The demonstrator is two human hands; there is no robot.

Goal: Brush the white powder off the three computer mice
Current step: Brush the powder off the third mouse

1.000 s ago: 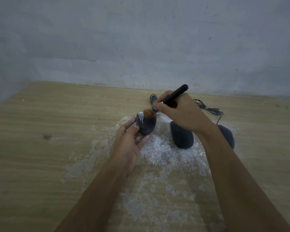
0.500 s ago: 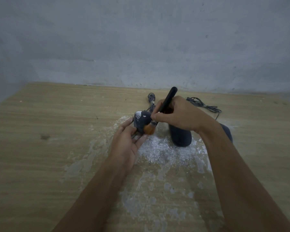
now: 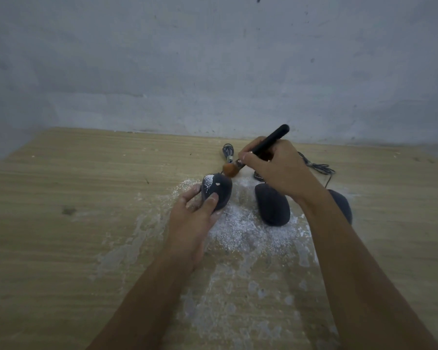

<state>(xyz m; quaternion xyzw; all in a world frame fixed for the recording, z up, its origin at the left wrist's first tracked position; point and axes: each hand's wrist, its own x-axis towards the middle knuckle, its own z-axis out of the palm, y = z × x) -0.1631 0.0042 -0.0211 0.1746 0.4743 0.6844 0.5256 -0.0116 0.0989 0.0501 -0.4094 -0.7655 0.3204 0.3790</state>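
Where the head view looks down over both forearms, we see the left hand [image 3: 190, 218] gripping the left mouse [image 3: 216, 193] at its near end, fingers curled round the dark shell. A patch of white powder [image 3: 208, 181] clings to the upper left part of this mouse; the rest of its top reads dark.

The right hand [image 3: 278, 168] is clamped on the brush [image 3: 268, 142], pinching the black handle close to the ferrule. The handle slants up and to the right, and the brown bristle head sits just beside the far end of the left mouse. We cannot tell whether the bristles touch it.

The middle mouse [image 3: 272, 207] lies flat on the table [image 3: 61, 248], just right of the held one and near the right wrist. The right mouse [image 3: 341, 205] lies beyond the right forearm, which hides most of its near left side.

Loose powder is scattered on the wood between and in front of the mice, with paler smears trailing toward the camera. Two bundled cables [image 3: 319, 168] lie behind the mice, one of them partly covered by the right hand. A grey, marked wall [image 3: 213, 59] closes off the far edge of the table.
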